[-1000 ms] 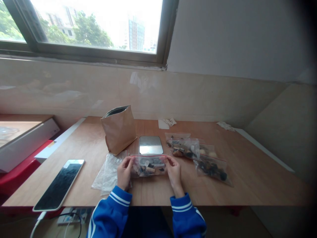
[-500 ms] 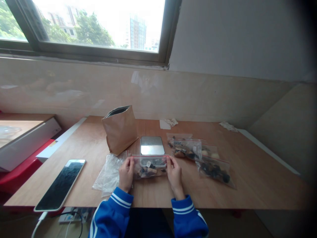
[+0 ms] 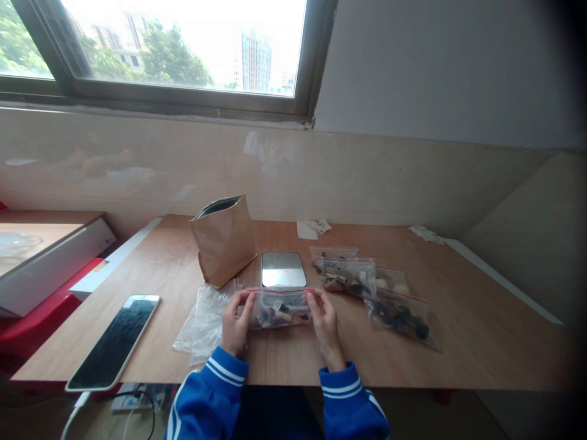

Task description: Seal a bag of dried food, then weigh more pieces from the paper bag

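1. Clear plastic is what I have hold of: a small zip bag (image 3: 280, 307) with a red strip along its top, dark and pale bits showing inside, lying on the wooden table (image 3: 458, 342).
2. My left hand (image 3: 236, 324) pinches the left end of the zip bag, fingers curled round its edge.
3. My right hand (image 3: 324, 321) grips the right end the same way, thumb and fingers closed on the plastic.
4. Just behind the zip bag sits a small scale (image 3: 283, 269) with a shiny metal plate.
5. Left of the scale stands a brown paper pouch (image 3: 223, 240), upright and open at the top.
6. In front of that pouch, touching my left hand, lies a heap of empty clear bags (image 3: 203, 321).
7. Right of the scale lie several filled bags (image 3: 367, 287), overlapping one another, the nearest holding dark pieces.
8. Well to the left of the scale, near the table's front edge, lies a phone (image 3: 114, 341), screen up and dark.
9. Behind the scale, by the wall, lies a scrap of crumpled paper (image 3: 312, 227).
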Demonstrator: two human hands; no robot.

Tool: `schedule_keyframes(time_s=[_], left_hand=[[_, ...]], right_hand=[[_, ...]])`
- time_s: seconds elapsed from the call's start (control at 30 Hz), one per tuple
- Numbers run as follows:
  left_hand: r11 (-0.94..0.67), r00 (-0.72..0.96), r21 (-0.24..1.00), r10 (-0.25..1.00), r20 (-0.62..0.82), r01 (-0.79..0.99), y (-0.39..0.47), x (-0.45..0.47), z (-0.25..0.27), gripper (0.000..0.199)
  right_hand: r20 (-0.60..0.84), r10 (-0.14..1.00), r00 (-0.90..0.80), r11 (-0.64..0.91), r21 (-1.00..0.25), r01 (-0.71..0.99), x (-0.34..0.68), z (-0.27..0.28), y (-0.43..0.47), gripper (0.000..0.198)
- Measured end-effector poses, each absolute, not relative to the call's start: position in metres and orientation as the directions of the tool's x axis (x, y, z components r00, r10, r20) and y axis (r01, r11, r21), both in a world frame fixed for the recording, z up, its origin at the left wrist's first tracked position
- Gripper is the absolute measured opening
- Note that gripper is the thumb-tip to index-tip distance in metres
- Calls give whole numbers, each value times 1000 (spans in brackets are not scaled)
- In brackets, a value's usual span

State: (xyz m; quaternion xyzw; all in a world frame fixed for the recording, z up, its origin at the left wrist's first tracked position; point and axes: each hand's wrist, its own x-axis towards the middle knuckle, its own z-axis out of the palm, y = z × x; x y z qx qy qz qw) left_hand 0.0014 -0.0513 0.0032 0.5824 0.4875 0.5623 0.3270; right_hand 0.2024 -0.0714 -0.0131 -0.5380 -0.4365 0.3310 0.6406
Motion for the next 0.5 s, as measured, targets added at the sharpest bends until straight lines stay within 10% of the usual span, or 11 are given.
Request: schedule_keyframes(time_s=[0.5], left_hand=[[-270, -116, 957, 953, 281, 105, -52, 0, 4, 20]], right_hand=[[166, 896, 411, 213, -974, -71, 202, -8, -72, 26]])
